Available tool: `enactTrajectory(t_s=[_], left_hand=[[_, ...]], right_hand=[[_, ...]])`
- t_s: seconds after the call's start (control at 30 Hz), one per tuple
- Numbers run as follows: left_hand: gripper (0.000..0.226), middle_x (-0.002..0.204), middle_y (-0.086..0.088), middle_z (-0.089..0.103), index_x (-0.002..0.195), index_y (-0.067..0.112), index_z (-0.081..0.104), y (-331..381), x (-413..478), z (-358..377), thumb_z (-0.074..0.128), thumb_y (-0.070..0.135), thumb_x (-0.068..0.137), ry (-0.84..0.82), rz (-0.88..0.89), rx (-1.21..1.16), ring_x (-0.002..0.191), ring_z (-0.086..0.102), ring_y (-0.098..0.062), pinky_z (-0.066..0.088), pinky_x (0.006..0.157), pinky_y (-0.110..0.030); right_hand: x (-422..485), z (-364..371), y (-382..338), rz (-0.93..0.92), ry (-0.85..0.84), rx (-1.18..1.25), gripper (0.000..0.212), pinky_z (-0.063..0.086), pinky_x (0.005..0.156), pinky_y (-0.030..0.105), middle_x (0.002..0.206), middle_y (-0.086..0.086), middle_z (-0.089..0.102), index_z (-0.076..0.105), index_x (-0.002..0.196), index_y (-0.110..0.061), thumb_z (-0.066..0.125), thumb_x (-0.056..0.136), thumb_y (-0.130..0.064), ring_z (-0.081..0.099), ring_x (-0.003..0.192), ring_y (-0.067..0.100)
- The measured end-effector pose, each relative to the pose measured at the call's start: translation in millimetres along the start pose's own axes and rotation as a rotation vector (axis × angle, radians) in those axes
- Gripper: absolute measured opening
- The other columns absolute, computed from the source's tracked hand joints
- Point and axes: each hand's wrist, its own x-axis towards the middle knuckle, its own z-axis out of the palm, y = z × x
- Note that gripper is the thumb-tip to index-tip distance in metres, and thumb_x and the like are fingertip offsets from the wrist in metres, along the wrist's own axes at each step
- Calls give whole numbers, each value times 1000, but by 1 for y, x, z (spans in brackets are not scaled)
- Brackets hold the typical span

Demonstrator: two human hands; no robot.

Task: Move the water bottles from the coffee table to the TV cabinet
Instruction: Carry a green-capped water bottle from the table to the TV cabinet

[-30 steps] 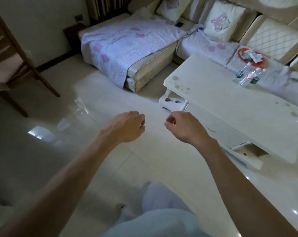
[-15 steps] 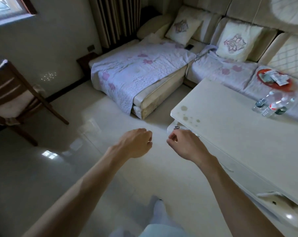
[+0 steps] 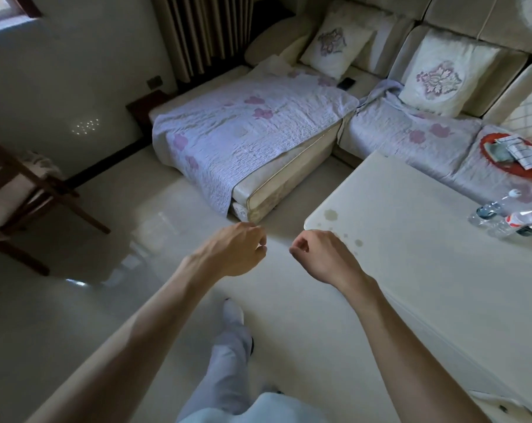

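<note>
Legs first: one pale trouser leg (image 3: 228,346) is showing at the bottom, foot pointing out over the glossy floor (image 3: 75,331). Both arms are reaching forward side by side. The left hand (image 3: 234,251) is curling into a loose fist and gripping nothing, and the right hand (image 3: 322,257) is doing the same, fingers tucked in, empty, hovering at the near corner of the white coffee table (image 3: 426,285). The water bottles (image 3: 487,210) are sitting at the table's far right edge, well apart from both hands. I'm counting two for sure, but it's blurry there. Off left, one wooden chair (image 3: 20,203) is standing by the wall. Behind the table, one sofa (image 3: 243,132) under a flowery cover is holding one red tray (image 3: 490,148) and two embroidered cushions (image 3: 335,50).
</note>
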Motion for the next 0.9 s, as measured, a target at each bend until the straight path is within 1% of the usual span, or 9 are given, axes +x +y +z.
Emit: enactTrajectory(t_s=[0.1,0.23,0.3,0.37,0.5,0.6,0.67,0.83,0.9], left_hand=[[27,119,-2,65,112,17,64,-19,50,-6,47,28,96,-7,29,-13,104,63,-25,52,81,-33],[25,108,-3,66,102,12,64,-51,137,-28,45,26,95,-22,68,-17,92,65,-26,55,78,-40],[25,106,-4,66,99,11,64,-67,183,-44,44,26,95,-39,104,-22,89,65,-26,55,77,-42],[25,107,-3,66,100,13,65,-78,221,-63,44,27,96,-59,142,-2,90,65,-26,55,77,-40],[26,112,-3,64,108,14,65,-94,291,-92,46,28,96,-85,185,18,94,65,-27,54,79,-38],[26,115,-3,65,111,14,64,-93,334,-104,47,28,96,-109,221,25,97,65,-25,51,78,-32],[26,116,-1,64,112,16,64,-89,367,-107,46,27,96,-146,222,36,100,65,-25,49,77,-32],[24,108,-5,66,108,12,63,-64,450,-123,46,24,97,-125,242,92,91,65,-23,50,70,-32],[24,112,-6,66,108,12,66,-45,477,-132,48,23,96,-139,279,85,95,65,-25,49,74,-31]], right_hand=[[46,-13,9,34,1,-7,19,52,68,35,83,-4,64,60,77,-18,48,85,-30,60,79,21],[123,-47,21,119,77,-19,15,52,74,34,90,-7,65,59,79,-22,50,89,-30,62,84,18],[161,-66,26,164,108,-45,14,51,72,31,92,-6,65,61,82,-22,51,90,-28,62,84,18],[191,-83,29,200,131,-43,14,50,71,30,94,-6,65,61,82,-22,51,91,-28,61,84,17],[239,-102,40,248,150,-19,16,52,80,35,98,-4,67,65,91,-19,52,93,-27,61,90,19],[271,-114,53,274,132,-4,17,52,79,35,99,-3,67,66,93,-19,51,92,-26,61,90,20],[298,-126,68,295,129,2,16,50,78,33,99,-3,67,66,92,-20,52,92,-27,61,91,20],[365,-171,104,276,196,24,17,49,77,32,100,-2,67,67,92,-20,53,91,-30,61,93,22],[384,-189,117,293,207,41,18,47,75,31,100,-2,67,67,93,-20,52,91,-29,60,92,22]])
